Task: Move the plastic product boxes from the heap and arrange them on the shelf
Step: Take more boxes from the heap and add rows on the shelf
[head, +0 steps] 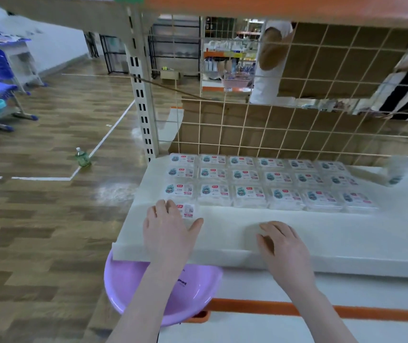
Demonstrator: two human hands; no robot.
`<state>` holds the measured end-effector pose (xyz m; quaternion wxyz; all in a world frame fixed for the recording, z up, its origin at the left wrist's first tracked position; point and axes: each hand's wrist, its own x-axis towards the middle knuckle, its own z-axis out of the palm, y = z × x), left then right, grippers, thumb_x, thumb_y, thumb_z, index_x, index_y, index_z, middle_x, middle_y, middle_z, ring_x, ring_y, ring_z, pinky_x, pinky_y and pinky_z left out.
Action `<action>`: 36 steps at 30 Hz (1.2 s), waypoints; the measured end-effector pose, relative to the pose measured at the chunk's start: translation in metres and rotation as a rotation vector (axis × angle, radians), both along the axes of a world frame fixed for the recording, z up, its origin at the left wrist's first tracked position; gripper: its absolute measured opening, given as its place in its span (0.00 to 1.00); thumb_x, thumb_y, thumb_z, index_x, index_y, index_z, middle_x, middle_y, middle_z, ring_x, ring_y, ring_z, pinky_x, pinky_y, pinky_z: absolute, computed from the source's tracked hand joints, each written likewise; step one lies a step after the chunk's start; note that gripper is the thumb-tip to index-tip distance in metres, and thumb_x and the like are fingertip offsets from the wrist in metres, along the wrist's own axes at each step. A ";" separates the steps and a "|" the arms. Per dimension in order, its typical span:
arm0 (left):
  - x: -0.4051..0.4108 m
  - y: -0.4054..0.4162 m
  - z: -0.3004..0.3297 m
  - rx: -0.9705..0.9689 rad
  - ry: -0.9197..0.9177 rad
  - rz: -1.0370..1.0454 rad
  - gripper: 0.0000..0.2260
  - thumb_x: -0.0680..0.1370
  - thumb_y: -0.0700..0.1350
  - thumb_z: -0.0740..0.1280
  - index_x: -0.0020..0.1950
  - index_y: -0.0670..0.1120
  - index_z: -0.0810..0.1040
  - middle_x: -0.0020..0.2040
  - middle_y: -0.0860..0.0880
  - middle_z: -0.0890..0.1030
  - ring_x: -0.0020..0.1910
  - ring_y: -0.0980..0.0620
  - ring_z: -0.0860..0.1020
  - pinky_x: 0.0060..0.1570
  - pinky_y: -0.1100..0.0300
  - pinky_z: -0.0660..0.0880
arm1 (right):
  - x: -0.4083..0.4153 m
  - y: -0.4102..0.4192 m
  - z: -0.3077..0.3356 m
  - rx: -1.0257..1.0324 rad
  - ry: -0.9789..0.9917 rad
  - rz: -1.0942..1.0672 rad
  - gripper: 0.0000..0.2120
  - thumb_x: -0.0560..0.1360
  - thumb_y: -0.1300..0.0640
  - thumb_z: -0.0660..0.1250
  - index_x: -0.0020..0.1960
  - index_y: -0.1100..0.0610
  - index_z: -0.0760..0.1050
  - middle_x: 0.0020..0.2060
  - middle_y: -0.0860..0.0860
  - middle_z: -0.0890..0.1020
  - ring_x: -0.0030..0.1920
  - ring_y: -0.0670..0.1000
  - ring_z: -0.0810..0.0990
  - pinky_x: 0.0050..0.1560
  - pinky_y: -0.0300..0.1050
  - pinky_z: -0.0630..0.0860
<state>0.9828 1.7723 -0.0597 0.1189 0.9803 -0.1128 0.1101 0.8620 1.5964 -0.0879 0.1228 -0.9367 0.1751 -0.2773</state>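
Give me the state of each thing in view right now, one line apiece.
Left hand: fingers flat on the front-row box.
Front-row box: lying flat, alone, starting a fourth row at the shelf's left end.
Arranged boxes: three rows, label up.
Right hand: loosely curled on the shelf, holding nothing.
Shelf: front strip bare.
Purple basin: under the shelf edge, visible part empty.
Green bottle: upright on the floor.
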 end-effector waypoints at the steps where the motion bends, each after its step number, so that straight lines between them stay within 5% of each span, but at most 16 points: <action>1: -0.002 -0.001 0.001 -0.006 -0.002 -0.012 0.32 0.74 0.66 0.59 0.69 0.46 0.65 0.67 0.49 0.68 0.64 0.48 0.65 0.60 0.58 0.62 | -0.006 -0.004 0.000 0.006 0.002 -0.027 0.11 0.64 0.68 0.76 0.45 0.62 0.80 0.42 0.57 0.82 0.42 0.62 0.80 0.42 0.51 0.78; 7: -0.027 -0.022 0.008 -0.010 -0.004 -0.133 0.31 0.76 0.64 0.57 0.72 0.47 0.62 0.69 0.50 0.65 0.68 0.49 0.62 0.64 0.58 0.60 | -0.052 -0.039 0.001 0.084 0.057 -0.253 0.12 0.71 0.64 0.71 0.53 0.66 0.79 0.48 0.61 0.81 0.50 0.63 0.78 0.51 0.55 0.75; 20: -0.149 -0.185 0.032 -0.058 0.036 -0.573 0.29 0.78 0.62 0.56 0.75 0.48 0.59 0.74 0.49 0.62 0.73 0.49 0.58 0.71 0.57 0.58 | -0.220 -0.157 0.024 0.107 0.067 -0.619 0.17 0.74 0.57 0.68 0.59 0.65 0.76 0.54 0.61 0.79 0.57 0.62 0.76 0.54 0.54 0.72; 25: -0.225 -0.270 0.036 -0.078 0.093 -0.727 0.30 0.78 0.62 0.58 0.75 0.49 0.59 0.76 0.49 0.60 0.75 0.49 0.57 0.71 0.55 0.58 | -0.305 -0.212 0.033 0.095 0.095 -0.733 0.20 0.79 0.48 0.59 0.68 0.56 0.68 0.64 0.53 0.72 0.64 0.54 0.69 0.60 0.44 0.66; 36: -0.355 -0.414 0.035 -0.114 0.112 -0.928 0.29 0.77 0.59 0.61 0.73 0.45 0.63 0.73 0.46 0.64 0.73 0.46 0.59 0.71 0.53 0.57 | -0.447 -0.308 0.042 0.126 0.042 -0.909 0.21 0.77 0.49 0.62 0.67 0.59 0.69 0.62 0.56 0.73 0.62 0.56 0.71 0.59 0.47 0.67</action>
